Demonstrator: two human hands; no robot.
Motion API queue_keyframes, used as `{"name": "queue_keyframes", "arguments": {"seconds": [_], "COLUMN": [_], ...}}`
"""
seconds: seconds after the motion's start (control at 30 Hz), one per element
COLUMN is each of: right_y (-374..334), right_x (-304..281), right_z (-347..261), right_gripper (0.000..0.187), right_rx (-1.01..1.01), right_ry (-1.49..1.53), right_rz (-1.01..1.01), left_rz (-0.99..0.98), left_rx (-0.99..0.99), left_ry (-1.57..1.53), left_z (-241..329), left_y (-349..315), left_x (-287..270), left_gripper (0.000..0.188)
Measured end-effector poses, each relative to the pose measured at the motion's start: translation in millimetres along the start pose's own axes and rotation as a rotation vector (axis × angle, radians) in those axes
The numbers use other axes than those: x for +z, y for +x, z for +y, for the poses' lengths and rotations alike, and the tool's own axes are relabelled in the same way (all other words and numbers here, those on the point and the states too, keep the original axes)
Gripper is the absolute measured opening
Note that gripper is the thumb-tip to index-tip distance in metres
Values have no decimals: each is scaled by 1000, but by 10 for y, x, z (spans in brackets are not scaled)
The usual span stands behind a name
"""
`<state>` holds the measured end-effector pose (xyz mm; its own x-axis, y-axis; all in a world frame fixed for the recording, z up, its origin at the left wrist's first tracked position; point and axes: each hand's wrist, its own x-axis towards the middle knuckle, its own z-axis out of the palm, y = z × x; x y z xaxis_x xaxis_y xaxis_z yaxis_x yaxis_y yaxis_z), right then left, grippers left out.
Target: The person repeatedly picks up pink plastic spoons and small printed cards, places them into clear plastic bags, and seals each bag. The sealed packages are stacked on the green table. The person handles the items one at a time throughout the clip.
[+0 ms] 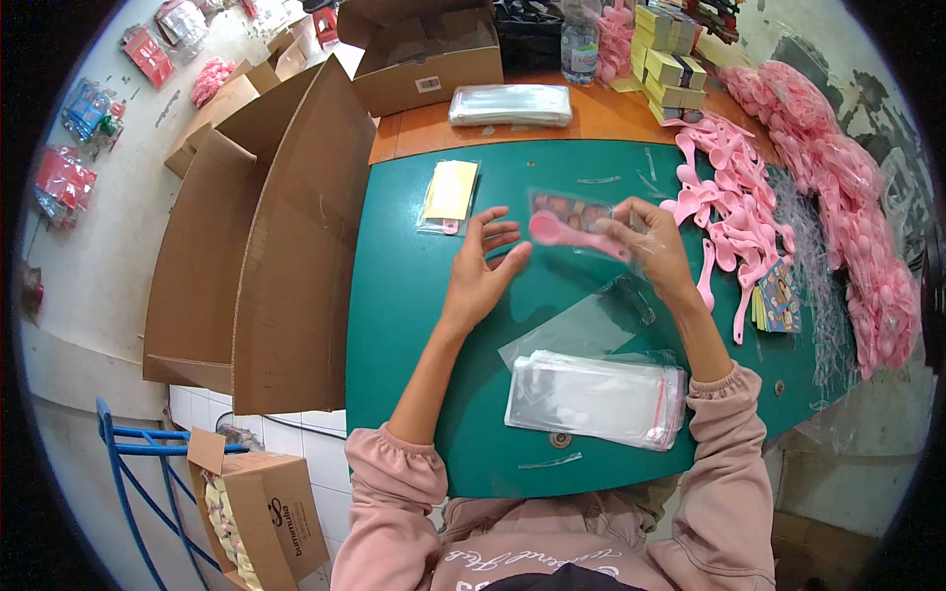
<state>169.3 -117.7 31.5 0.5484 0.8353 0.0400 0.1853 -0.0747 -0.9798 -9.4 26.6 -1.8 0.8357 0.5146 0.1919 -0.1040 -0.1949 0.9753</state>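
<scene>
I have the pink spoon (548,229) up over the middle of the desk (409,345), bowl to the left, together with a patterned card in clear film (581,209); both are slightly blurred. The right hand (642,241) pinches them at the handle end. Just left of the bowl, I see the left hand (485,258) with thumb and fingers apart, holding nothing I can make out.

Below, near the right forearm, I see a stack of clear bags (591,399), with a loose clear sleeve (581,320) at its upper edge. Beyond the left hand lies a packet with a yellow card (451,192). To the right I see a heap of pink spoons (727,187) and, just beside it, a small stack of printed cards (778,298). Farther left stands a tall open cardboard box (286,246).
</scene>
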Motion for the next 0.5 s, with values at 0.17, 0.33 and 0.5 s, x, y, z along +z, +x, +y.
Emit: {"name": "queue_keyframes", "arguments": {"seconds": [0.17,0.33,0.5], "right_y": [-96,-130,-195], "right_x": [121,210,280], "right_z": [-152,78,120], "right_gripper": [27,27,25], "right_rx": [-365,-486,-450], "right_ry": [-220,-631,-908], "right_rz": [-218,-237,-135], "left_rz": [-40,-114,-103], "left_rx": [-442,-476,-504], "left_ry": [-574,-415,-387], "left_z": [192,130,197], "left_y": [-90,-163,-182], "left_x": [172,189,134], "left_gripper": [46,58,59]}}
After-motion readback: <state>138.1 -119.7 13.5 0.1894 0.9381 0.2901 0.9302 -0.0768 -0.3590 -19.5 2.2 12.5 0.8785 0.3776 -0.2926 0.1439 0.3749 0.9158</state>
